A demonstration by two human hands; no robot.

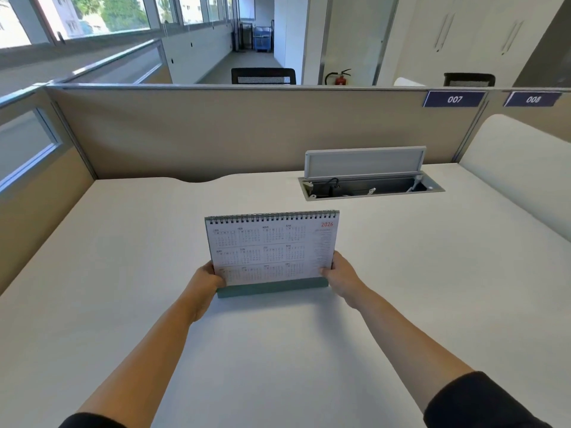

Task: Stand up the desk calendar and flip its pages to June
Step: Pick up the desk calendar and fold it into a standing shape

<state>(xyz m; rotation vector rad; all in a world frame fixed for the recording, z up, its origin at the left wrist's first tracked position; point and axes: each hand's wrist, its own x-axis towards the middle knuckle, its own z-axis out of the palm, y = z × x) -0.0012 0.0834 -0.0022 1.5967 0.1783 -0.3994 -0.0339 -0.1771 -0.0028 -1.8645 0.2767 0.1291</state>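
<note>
Holding the white spiral-bound desk calendar with green card base (272, 251) upright on the white desk (123, 273) — left hand (205, 281) and right hand (340, 276) clasping its lower corners; keeping base flat, releasing gently — year overview showing.

White desk (123, 273) bounded by beige partition (216, 131). Cable tray (370, 186) recessed at rear right, lid (364, 162) raised. Partition labels: 007 (454, 99), 008 (533, 99). Fire extinguisher (340, 78) beyond.

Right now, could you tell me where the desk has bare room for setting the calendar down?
The desk is bare left of the calendar, right of it, and in front between the forearms. Only the open cable box at the back right takes up space.
</note>
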